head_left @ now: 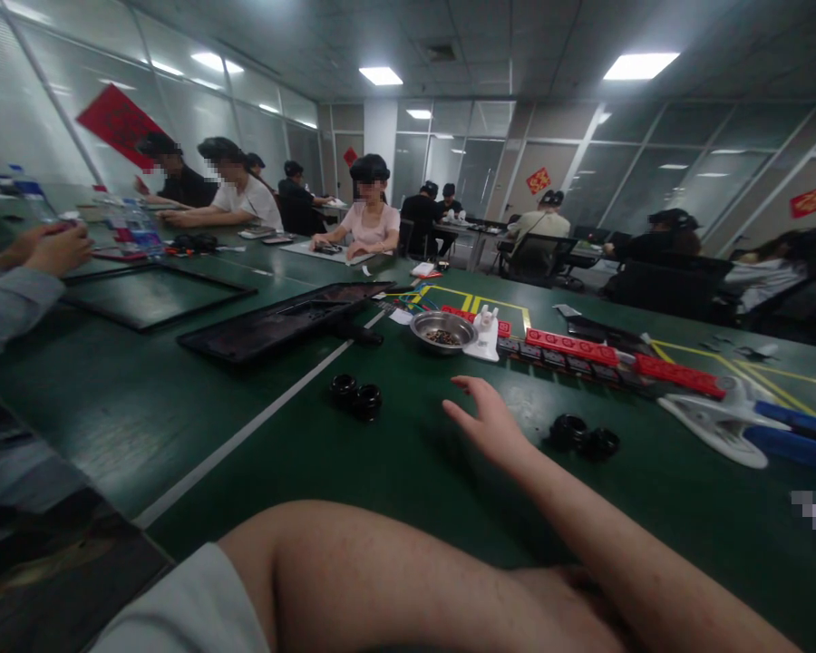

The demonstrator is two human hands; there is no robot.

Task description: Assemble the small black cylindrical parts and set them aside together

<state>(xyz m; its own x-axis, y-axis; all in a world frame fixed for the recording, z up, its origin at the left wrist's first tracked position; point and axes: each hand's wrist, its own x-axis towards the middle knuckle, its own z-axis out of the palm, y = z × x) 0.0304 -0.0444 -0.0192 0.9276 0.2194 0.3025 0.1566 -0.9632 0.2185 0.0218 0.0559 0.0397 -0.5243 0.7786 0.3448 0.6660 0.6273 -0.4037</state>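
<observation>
A long green table (408, 499) fills most of the view, with a stainless steel bowl (425, 346) near its middle as the landmark for all that follows. Beyond the bowl, people sit at work; the one straight across wears a pink top (374, 225). At the far left of the bowl, another person's hands (58, 247) hold a small dark object. In front of the bowl, along the bottom edge, lies the wearer's bare left forearm (394, 567); the left hand (558, 594) is mostly hidden in shadow beneath the right arm, so I cannot tell whether it holds anything. Left of the bowl is a tilted black flat-panel screen (278, 319), and past that a thin black rectangular frame (142, 324). Right of the bowl run red strips (571, 346), then a white-and-blue plastic tool (727, 422). The right hand (493, 422) is just in front of the bowl, empty, thumb and fingers spread apart. A pronged white plastic piece (486, 336) stands beside the bowl's right side. Two black hollow rings (357, 397) sit in front and left of the bowl, and two more black rings (583, 437) in front and right. Tiny loose parts (445, 337) lie inside the bowl.
</observation>
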